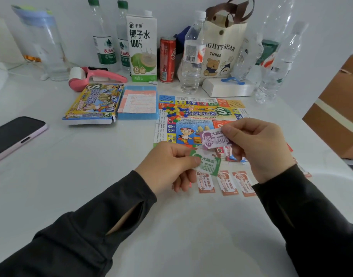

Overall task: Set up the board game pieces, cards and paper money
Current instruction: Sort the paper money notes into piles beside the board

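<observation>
**meeple_fan:** ok what's the layout, big stuff first?

**dicebag:** The white table (71, 176) takes up pretty much everything. There's a cardboard box (335, 116) off its right edge. The back row by the wall has a tote bag (223, 50), a coconut water carton (142, 47), a red can (167, 59) and a bunch of clear water bottles (104, 37). The game board (203, 113) lies flat and unfolded mid-table, on the far side of the hands. The game box (93, 102) is to its left, and between the two is a blue tray (137, 116) with a printed sheet (139, 102) on top. A phone (13, 134) lies face up at the left edge.

**meeple_fan:** and the hands? holding anything?

**dicebag:** Yep, both, in dark sleeves, over the board's near edge. The left hand (167, 166) pinches a green note (209, 163) between thumb and fingers. The right hand (259, 144) pinches a purple note (212, 138) the same way, a bit farther out. The two notes are near each other, can't tell if they touch. Some red and blue paper edges (230, 154) stick out under the right hand. No idea if it's gripping those or they're just lying there. Three orange notes (225, 183) lie side by side on the table, on the near side of the board. Smallest thing is a pile of coloured plastic pieces (174, 111) on the board's far left part.
</observation>
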`<state>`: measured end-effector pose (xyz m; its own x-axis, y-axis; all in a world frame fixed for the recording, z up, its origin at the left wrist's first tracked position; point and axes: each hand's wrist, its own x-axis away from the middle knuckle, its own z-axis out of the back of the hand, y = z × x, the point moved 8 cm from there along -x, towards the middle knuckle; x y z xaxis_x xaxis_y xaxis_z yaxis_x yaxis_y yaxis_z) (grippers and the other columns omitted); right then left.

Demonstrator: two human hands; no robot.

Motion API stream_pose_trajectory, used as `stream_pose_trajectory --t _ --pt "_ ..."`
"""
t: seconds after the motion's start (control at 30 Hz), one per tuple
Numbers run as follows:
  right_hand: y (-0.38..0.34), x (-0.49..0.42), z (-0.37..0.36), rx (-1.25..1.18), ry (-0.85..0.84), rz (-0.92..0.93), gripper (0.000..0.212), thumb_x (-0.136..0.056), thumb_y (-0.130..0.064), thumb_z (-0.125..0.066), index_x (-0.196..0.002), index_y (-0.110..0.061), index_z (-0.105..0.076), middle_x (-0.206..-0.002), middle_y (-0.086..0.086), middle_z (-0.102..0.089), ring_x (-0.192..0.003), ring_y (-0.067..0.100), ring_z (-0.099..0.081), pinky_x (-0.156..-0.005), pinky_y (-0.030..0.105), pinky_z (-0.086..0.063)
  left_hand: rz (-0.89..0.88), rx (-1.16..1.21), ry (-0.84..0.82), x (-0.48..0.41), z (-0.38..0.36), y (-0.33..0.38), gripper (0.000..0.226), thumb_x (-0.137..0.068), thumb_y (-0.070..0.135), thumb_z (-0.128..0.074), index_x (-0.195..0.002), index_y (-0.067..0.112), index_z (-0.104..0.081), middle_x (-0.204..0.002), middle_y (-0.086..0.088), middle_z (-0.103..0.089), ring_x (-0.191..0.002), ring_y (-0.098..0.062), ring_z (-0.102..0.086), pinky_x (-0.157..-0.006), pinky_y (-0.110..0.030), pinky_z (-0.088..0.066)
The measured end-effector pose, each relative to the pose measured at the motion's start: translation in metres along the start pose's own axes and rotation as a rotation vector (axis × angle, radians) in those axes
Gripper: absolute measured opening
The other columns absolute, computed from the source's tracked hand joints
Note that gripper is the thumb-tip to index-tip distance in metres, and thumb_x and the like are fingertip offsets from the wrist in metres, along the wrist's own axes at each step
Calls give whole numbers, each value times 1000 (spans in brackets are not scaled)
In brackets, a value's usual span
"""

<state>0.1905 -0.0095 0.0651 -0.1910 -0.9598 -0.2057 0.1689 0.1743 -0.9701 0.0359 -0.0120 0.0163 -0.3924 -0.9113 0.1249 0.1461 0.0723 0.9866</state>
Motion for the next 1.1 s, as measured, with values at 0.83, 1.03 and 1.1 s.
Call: stream_pose_trajectory --t 0.83,1.03,1.1 --pt "10 4 -19 110 -176 -34 18 -74 0 -72 -77 -16 -67 -49 -4 -60 -38 8 -48 -40 19 -41 -95 211 226 1 16 5 20 -89 5 -54 -71 4 -61 -49 -5 -60 -33 -12 -49 -33 -17 -38" --pt "7 -2 1 250 -34 -26 22 -78 -9 -70 -59 -16 -61 -38 -7 -56 -32 2 -43 -39 13 -38 -67 291 196 -2 15 -1 16 -90 6 -53 -77 2 -61 -50 -6 -61 -35 -12 -51 -33 -17 -40" --pt "8 -6 10 202 23 -36 22 -80 -9 -69 -60 -15 -61 -37 -5 -54 -31 4 -42 -38 13 -36 -60 306 204 -2 17 -1 15 -90 6 -53 -79 1 -61 -50 -6 -61 -35 -12 -51 -33 -17 -40"
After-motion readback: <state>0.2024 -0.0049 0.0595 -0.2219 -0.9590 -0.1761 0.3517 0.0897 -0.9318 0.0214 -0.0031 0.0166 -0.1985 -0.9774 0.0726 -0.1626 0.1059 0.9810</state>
